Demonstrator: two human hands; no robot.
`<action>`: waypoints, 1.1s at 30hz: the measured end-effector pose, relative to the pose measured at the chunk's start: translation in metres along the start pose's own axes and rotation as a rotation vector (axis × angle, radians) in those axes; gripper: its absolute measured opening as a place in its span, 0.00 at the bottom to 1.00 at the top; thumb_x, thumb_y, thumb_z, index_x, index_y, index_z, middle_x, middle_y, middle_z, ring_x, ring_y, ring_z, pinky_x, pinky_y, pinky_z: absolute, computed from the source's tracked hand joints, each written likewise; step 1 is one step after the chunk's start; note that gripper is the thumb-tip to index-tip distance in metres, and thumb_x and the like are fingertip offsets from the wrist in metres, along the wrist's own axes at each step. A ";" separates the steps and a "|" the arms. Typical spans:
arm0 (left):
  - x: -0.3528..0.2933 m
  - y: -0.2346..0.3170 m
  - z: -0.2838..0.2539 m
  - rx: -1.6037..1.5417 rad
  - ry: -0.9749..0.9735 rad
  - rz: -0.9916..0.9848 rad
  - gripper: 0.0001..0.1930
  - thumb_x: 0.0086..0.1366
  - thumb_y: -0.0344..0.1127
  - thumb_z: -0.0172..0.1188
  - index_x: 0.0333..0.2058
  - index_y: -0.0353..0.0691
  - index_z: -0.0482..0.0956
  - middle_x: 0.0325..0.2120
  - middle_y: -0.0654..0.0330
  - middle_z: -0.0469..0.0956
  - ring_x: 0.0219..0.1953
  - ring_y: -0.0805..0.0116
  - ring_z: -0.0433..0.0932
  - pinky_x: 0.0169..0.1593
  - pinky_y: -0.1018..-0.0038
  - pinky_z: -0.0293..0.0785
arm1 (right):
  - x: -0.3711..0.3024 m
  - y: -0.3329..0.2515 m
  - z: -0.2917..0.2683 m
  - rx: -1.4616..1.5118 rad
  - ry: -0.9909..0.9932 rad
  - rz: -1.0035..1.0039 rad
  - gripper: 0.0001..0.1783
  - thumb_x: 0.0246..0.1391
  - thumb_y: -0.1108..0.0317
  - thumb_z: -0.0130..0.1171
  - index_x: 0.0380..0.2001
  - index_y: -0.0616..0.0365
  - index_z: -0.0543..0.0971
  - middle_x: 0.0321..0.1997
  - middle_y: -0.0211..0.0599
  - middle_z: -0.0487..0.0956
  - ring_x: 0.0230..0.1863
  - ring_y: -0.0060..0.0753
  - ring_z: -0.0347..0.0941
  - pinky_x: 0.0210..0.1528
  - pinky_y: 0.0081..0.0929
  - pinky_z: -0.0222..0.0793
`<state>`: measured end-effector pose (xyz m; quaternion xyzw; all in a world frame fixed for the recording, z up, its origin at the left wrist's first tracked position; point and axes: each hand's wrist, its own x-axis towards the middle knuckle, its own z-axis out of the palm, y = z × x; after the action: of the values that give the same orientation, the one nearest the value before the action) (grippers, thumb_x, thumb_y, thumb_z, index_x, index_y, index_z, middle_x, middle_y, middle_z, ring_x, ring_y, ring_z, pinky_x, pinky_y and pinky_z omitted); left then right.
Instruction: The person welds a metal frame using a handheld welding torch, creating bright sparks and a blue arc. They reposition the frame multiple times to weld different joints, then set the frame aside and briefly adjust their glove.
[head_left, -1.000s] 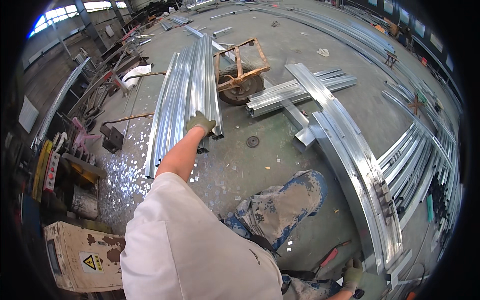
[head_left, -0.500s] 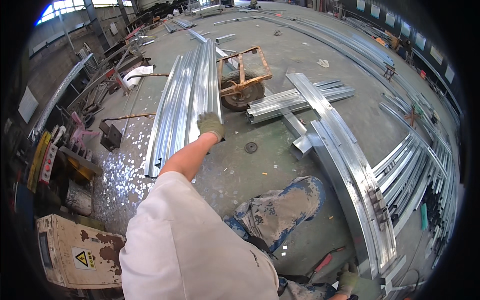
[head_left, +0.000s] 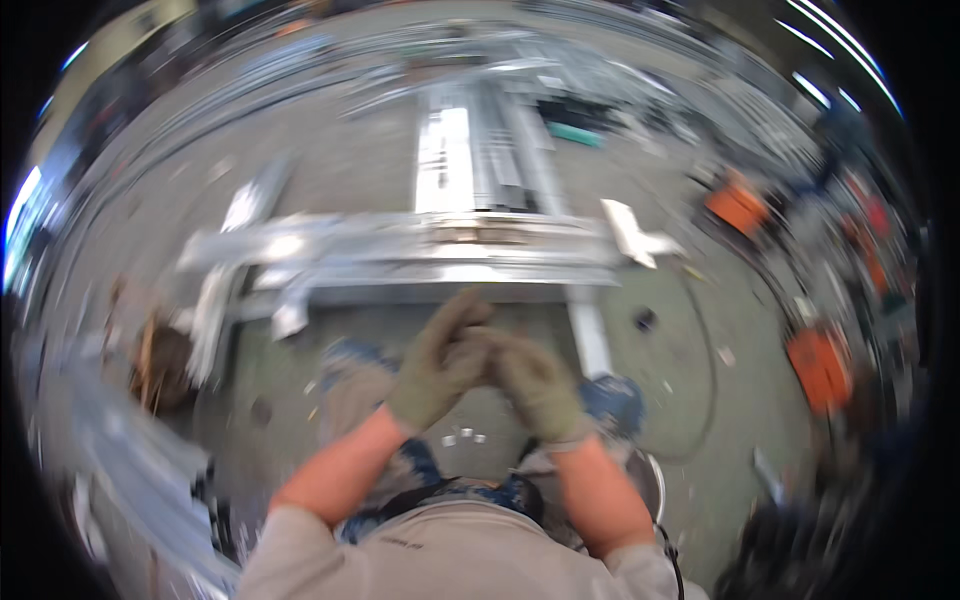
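In olive work gloves, my left hand (head_left: pixel 440 368) and my right hand (head_left: pixel 537 388) meet in front of my body, above my bent knees. The hands touch or overlap at the fingers. Motion blur hides how the fingers are set and whether anything small is between them. Just beyond my hands, shiny metal channels (head_left: pixel 350 262) lie crosswise, raised on a crosswise-set metal bar (head_left: pixel 588 335) at the right. Some small metal pieces (head_left: pixel 478 234) seem to rest on the channels, too smeared to name.
Long metal profiles (head_left: pixel 445 150) run away behind the channels. At the left lies a stack of metal channels (head_left: pixel 150 470). Orange machines or cases (head_left: pixel 820 370) stand at the right, with a cable (head_left: pixel 712 360) on the floor. Small pale scraps (head_left: pixel 465 436) lie between my knees.
My view has swung to the right. My left hand has left the stack of metal channels, and my right hand has come up from low at the right; both now meet in front of me.
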<state>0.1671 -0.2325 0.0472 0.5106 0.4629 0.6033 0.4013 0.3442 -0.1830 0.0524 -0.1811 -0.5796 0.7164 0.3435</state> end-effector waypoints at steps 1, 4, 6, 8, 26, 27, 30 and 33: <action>0.003 0.007 0.020 -0.182 -0.035 -0.066 0.32 0.74 0.41 0.62 0.72 0.39 0.65 0.57 0.48 0.80 0.57 0.62 0.81 0.60 0.67 0.79 | -0.006 -0.002 0.006 0.049 0.046 -0.021 0.26 0.75 0.62 0.53 0.70 0.62 0.71 0.66 0.41 0.77 0.66 0.31 0.74 0.68 0.32 0.72; -0.001 0.009 0.057 -0.167 -0.064 -0.059 0.29 0.76 0.41 0.60 0.71 0.39 0.67 0.52 0.53 0.83 0.51 0.68 0.82 0.56 0.70 0.81 | -0.036 0.002 0.001 0.320 0.128 -0.072 0.27 0.76 0.61 0.53 0.72 0.60 0.68 0.65 0.37 0.76 0.67 0.28 0.72 0.69 0.30 0.69; -0.005 0.004 0.064 -0.126 -0.088 -0.078 0.27 0.76 0.41 0.61 0.69 0.38 0.70 0.50 0.56 0.83 0.47 0.72 0.80 0.53 0.74 0.80 | -0.047 0.004 -0.003 0.416 0.148 -0.094 0.28 0.76 0.59 0.54 0.73 0.57 0.67 0.65 0.34 0.76 0.66 0.26 0.71 0.69 0.28 0.68; -0.005 -0.002 0.061 -0.084 -0.069 -0.107 0.25 0.76 0.41 0.62 0.66 0.36 0.73 0.47 0.59 0.83 0.44 0.76 0.79 0.48 0.78 0.79 | -0.048 0.013 -0.001 0.412 0.187 -0.013 0.29 0.76 0.59 0.54 0.73 0.56 0.67 0.66 0.32 0.76 0.67 0.26 0.71 0.70 0.29 0.68; 0.007 0.003 0.025 0.361 0.139 0.066 0.14 0.74 0.38 0.61 0.41 0.31 0.88 0.30 0.65 0.83 0.35 0.76 0.78 0.43 0.75 0.76 | -0.036 0.040 0.043 0.578 0.200 -0.056 0.27 0.79 0.69 0.45 0.76 0.59 0.61 0.77 0.33 0.64 0.76 0.25 0.61 0.76 0.24 0.60; 0.005 0.000 0.025 0.343 0.147 0.051 0.14 0.74 0.38 0.62 0.41 0.31 0.88 0.29 0.65 0.83 0.35 0.75 0.79 0.43 0.75 0.76 | -0.039 0.039 0.043 0.495 0.196 -0.068 0.27 0.78 0.71 0.44 0.76 0.60 0.60 0.78 0.33 0.62 0.77 0.25 0.59 0.77 0.24 0.58; 0.008 -0.005 0.021 0.327 0.151 0.060 0.14 0.73 0.38 0.63 0.41 0.31 0.88 0.29 0.66 0.83 0.35 0.76 0.78 0.43 0.76 0.76 | -0.047 0.045 0.043 0.404 0.076 -0.193 0.29 0.77 0.73 0.42 0.77 0.62 0.57 0.82 0.35 0.55 0.82 0.26 0.52 0.80 0.23 0.51; 0.009 -0.012 0.021 0.351 0.140 0.086 0.13 0.72 0.37 0.64 0.39 0.31 0.88 0.28 0.67 0.82 0.35 0.78 0.77 0.42 0.76 0.75 | -0.057 0.036 0.043 1.360 -0.029 -0.156 0.32 0.76 0.71 0.40 0.79 0.61 0.52 0.84 0.35 0.51 0.83 0.28 0.48 0.82 0.25 0.46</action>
<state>0.1865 -0.2180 0.0388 0.5485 0.5656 0.5641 0.2469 0.3459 -0.2570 0.0212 0.1267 -0.0165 0.8967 0.4237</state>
